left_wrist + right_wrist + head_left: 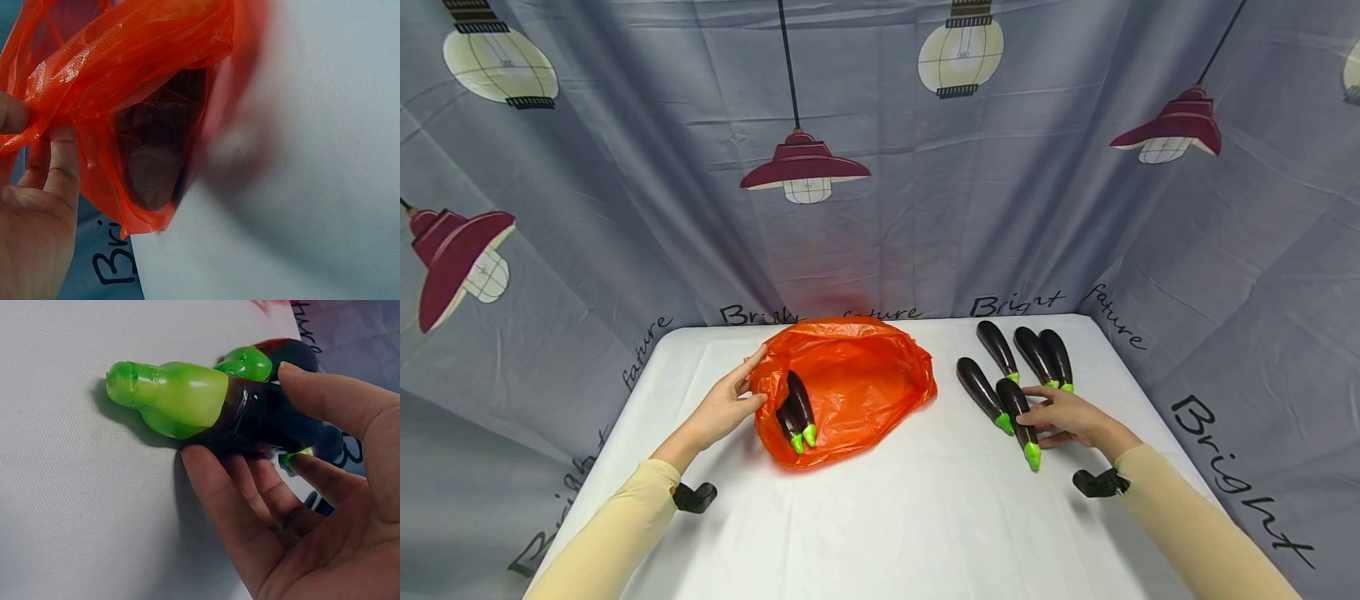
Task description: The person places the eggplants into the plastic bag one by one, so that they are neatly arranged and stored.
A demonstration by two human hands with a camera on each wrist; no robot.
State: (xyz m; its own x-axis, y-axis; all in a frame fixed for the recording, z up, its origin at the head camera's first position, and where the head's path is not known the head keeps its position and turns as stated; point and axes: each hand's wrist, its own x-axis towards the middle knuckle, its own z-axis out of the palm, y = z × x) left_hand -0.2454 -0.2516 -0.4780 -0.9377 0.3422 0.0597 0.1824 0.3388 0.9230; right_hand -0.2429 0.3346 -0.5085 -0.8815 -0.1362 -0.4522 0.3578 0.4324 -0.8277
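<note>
My left hand [724, 410] pinches the left rim of an orange plastic bag [865, 400] between thumb and fingers. In the left wrist view the bag's film [150, 56] is bunched at the fingertips. Two dark eggplants with green stem ends lie inside the bag by its left side; one is this eggplant [801, 404]. On the right, my right hand [1071, 417] holds the nearest eggplant [1017, 412] of a group. The right wrist view shows the thumb over its dark body and the fingers along the other side, behind the green cap [181, 394].
Beside the held one lies another eggplant [981, 392]. Farther back are an eggplant [995, 343] and two side by side, including the rightmost eggplant [1055, 354]. Everything rests on a white-covered table [880, 533]. A grey printed curtain [880, 250] stands behind and around it.
</note>
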